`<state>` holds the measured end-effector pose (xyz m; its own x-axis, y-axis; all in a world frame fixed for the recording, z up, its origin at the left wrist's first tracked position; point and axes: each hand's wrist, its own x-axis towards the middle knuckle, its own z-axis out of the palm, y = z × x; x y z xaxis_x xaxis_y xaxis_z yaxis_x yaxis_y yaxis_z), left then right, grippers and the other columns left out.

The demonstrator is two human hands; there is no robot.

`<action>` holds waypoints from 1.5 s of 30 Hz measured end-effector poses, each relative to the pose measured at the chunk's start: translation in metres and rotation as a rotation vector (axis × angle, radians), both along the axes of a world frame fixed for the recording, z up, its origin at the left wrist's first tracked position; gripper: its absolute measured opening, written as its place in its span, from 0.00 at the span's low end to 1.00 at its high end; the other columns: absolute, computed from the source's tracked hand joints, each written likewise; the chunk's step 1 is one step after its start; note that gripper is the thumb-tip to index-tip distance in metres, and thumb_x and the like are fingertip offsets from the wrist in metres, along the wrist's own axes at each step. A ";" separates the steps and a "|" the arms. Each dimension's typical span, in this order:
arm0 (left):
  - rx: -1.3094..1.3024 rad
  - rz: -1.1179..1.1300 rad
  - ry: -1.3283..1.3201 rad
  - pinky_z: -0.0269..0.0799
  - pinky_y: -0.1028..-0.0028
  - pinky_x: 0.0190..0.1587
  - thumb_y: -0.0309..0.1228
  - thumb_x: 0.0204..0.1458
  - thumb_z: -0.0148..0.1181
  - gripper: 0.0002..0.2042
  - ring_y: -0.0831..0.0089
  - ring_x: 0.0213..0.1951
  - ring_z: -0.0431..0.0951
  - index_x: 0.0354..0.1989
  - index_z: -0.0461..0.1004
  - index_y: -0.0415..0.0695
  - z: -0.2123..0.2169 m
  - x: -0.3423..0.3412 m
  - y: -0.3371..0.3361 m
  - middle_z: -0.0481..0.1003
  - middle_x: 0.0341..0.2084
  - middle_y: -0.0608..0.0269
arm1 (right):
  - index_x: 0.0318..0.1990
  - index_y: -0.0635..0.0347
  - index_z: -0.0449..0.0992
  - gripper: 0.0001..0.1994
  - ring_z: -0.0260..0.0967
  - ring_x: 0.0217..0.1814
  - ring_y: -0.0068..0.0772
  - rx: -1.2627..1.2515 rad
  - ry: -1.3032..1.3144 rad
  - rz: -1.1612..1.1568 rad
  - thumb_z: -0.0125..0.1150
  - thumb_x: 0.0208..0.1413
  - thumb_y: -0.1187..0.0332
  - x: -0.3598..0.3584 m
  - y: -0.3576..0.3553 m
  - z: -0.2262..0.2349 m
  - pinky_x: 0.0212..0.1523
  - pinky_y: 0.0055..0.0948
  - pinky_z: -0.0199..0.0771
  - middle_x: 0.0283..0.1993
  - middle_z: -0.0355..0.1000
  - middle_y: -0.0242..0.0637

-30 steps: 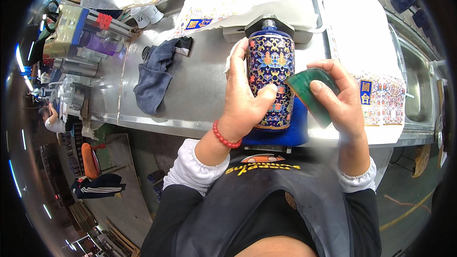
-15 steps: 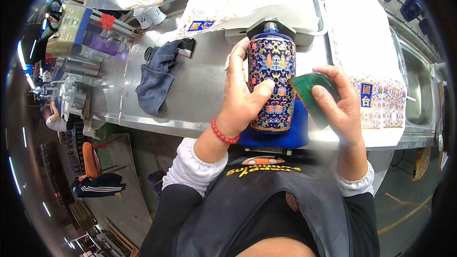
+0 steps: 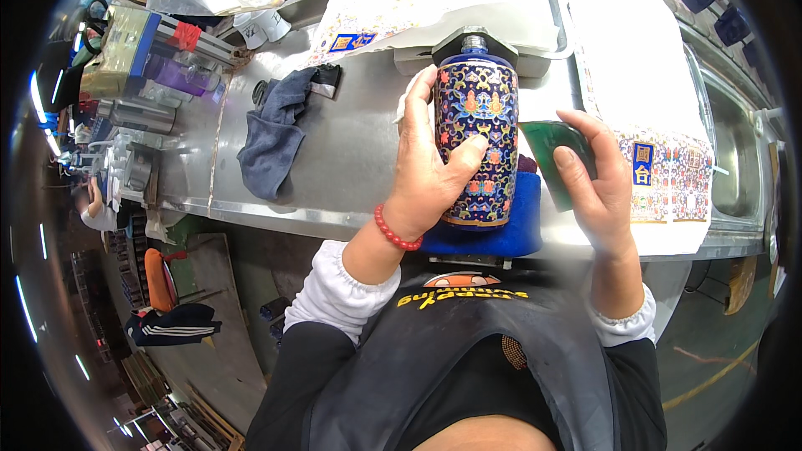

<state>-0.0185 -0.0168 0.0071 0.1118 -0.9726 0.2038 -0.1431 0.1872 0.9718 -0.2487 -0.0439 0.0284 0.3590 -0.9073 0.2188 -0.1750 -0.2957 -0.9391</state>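
The person's left hand [image 3: 434, 171] is wrapping around a tall dark-blue ceramic bottle covered in a multicoloured floral pattern [image 3: 476, 138], fingers on its far side and thumb pressing across the front, clamped firmly on it. The bottle is lying along the grey metal worktable [image 3: 351, 150], its base resting on a bright blue cushion pad [image 3: 522, 230] at the near edge and its threaded neck pointing away toward a white block beneath a sheet of paper. The right hand [image 3: 597, 184] is gripping a flat dark-green translucent card [image 3: 555, 159], holding it just beside the bottle's right flank; whether it is touching the bottle I cannot tell. A rumpled grey-blue cloth [image 3: 271, 138] is lying well to the left. Printed paper sheets with ornate borders [image 3: 643, 100] are spreading across the table's right side.
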 end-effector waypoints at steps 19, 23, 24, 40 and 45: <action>-0.423 0.092 -0.852 0.32 0.37 0.71 0.72 0.59 0.39 0.51 0.42 0.71 0.54 0.73 0.59 0.33 0.004 0.011 0.044 0.64 0.68 0.42 | 0.63 0.59 0.76 0.32 0.70 0.62 0.61 -0.537 0.199 0.070 0.57 0.47 0.88 0.018 0.013 -0.034 0.62 0.47 0.72 0.62 0.69 0.59; -0.381 0.058 -1.175 0.28 0.34 0.72 0.73 0.58 0.36 0.47 0.47 0.72 0.55 0.73 0.64 0.45 0.016 0.005 0.055 0.69 0.66 0.59 | 0.63 0.59 0.76 0.31 0.69 0.61 0.62 -0.578 0.263 0.062 0.59 0.47 0.86 0.021 0.016 -0.034 0.62 0.48 0.72 0.63 0.68 0.60; -0.382 0.041 -1.228 0.28 0.34 0.72 0.73 0.58 0.36 0.47 0.48 0.72 0.56 0.73 0.64 0.46 0.019 0.003 0.054 0.70 0.65 0.60 | 0.63 0.59 0.76 0.31 0.69 0.61 0.63 -0.579 0.272 0.062 0.59 0.47 0.86 0.021 0.016 -0.034 0.62 0.48 0.72 0.63 0.68 0.60; -0.405 0.141 -1.025 0.29 0.37 0.72 0.71 0.60 0.39 0.46 0.49 0.70 0.57 0.72 0.64 0.43 0.001 0.006 0.057 0.70 0.65 0.56 | 0.67 0.62 0.70 0.35 0.68 0.62 0.61 -0.555 0.332 0.054 0.56 0.46 0.88 0.024 0.031 -0.022 0.63 0.48 0.70 0.66 0.65 0.61; -0.386 0.100 -1.155 0.29 0.38 0.72 0.71 0.59 0.40 0.46 0.48 0.69 0.55 0.72 0.66 0.44 0.009 0.005 0.057 0.70 0.65 0.56 | 0.68 0.58 0.70 0.36 0.67 0.62 0.60 -0.526 0.342 0.055 0.57 0.46 0.86 0.024 0.031 -0.016 0.62 0.49 0.70 0.66 0.64 0.59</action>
